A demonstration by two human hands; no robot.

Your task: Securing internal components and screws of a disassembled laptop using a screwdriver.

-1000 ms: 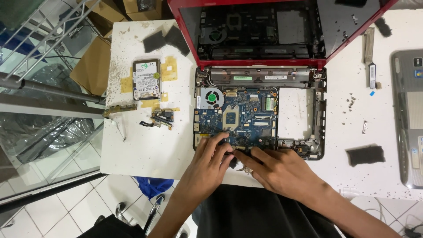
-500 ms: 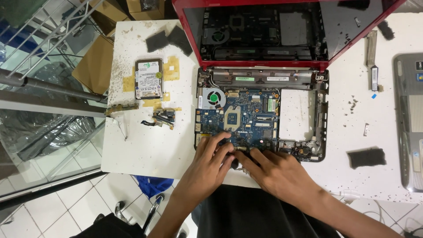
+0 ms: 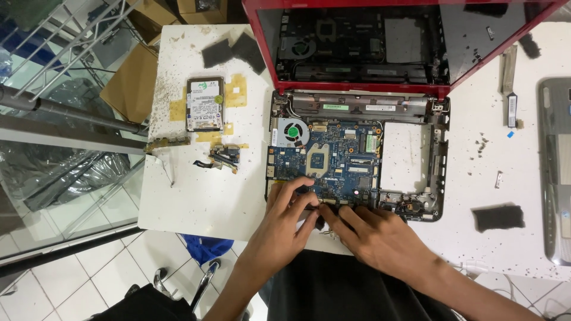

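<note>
White and speckled with grit, the surface (image 3: 202, 196) carries everything, with pale floor tiles (image 3: 71, 279) and a metal rack (image 3: 65, 53) showing past its left edge. Biggest on it is the opened red laptop (image 3: 357, 119): its lid leans back at the top, and its base lies stripped, so the blue circuit board (image 3: 333, 163) sits bare in the left part of the shell with a round fan (image 3: 293, 132) at the board's upper left corner. To the right of the board an empty bay lets the white show through. A grey device (image 3: 556, 172) lies at the far right edge, well apart.

Left of the laptop a hard drive (image 3: 204, 104) rests on yellowed tape patches, with two dark foam pads (image 3: 232, 52) above it. Below the drive lie a narrow strip board (image 3: 169, 142) and a tangle of small connectors (image 3: 225, 156). Another dark foam pad (image 3: 498, 217) sits to the right of the shell, with loose screws (image 3: 482, 145) scattered above it.

Both hands meet at the board's near edge. The left hand (image 3: 282, 229) has its grip curled, fingertips pressed down on the lower left of the board. The right hand (image 3: 380, 238) lies flatter, fingers together and reaching left along the same edge until they touch the left hand's. The fingers cover whatever sits beneath them, so I cannot tell whether either grip is pinching a part.
</note>
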